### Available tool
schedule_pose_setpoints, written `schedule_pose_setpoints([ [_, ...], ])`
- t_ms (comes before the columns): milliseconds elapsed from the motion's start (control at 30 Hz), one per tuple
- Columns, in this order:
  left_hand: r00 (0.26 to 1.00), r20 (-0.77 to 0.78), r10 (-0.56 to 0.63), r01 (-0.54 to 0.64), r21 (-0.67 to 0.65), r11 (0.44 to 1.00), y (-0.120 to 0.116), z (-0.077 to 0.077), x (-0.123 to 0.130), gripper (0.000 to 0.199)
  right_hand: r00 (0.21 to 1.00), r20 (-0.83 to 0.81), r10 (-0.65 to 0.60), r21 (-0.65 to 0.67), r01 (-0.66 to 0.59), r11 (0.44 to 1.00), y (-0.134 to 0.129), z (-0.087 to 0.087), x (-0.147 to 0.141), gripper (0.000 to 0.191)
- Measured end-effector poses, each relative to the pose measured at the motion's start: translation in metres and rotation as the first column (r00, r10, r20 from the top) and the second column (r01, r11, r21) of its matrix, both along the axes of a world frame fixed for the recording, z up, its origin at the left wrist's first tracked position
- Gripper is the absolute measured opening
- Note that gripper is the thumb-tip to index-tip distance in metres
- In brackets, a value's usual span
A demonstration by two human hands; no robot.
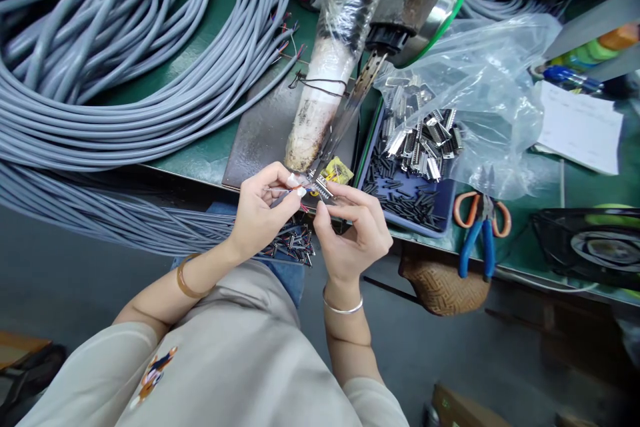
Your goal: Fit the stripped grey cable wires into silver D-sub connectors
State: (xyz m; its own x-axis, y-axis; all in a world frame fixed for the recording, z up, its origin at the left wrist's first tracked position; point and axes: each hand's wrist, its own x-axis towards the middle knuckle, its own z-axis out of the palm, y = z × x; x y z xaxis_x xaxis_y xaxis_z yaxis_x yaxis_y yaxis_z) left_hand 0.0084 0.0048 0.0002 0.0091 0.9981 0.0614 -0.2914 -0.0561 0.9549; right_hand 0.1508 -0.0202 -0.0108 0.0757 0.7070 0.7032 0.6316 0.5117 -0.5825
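Left hand [265,203] pinches thin wires [303,208]. Right hand [354,230] pinches one connector [323,188]. Two bangles [343,310] show.

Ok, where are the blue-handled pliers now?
In the head view, the pliers lie on the right, just beyond the blue tray, their handles jutting over the near edge of the table.

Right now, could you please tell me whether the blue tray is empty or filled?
Partly filled: short black tubes lie scattered across the near part of the blue tray, with metal connectors heaped behind them.
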Motion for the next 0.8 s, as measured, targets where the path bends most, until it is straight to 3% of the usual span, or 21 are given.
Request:
schedule_pose_setpoints([
  [200,0.999,0.003,-0.044,0.045,-0.062,0.997,0.0003,-0.0028,-0.0035,0.019,0.998,0.057,0.008,0.025,-0.009,1.000,-0.0022,-0.0066,0.0033,0.020],
  [400,1.000,0.010,-0.022,0.022,-0.034,0.999,-0.0022,-0.0007,-0.0021,0.018,0.995,-0.099,0.016,-0.130,-0.029,0.991,-0.0025,0.0009,0.0000,0.015],
  [600,0.998,-0.034,0.051,-0.051,-0.022,0.998,-0.0032,0.0008,0.0025,0.018,1.000,0.014,-0.020,-0.046,0.021,0.999,-0.0006,-0.0010,-0.0007,0.015],
  [800,0.995,-0.068,0.070,-0.070,-0.007,0.997,-0.0020,-0.0006,0.0029,0.019,0.999,0.027,-0.018,-0.031,0.019,0.999,0.0029,-0.0006,-0.0021,0.015],
])
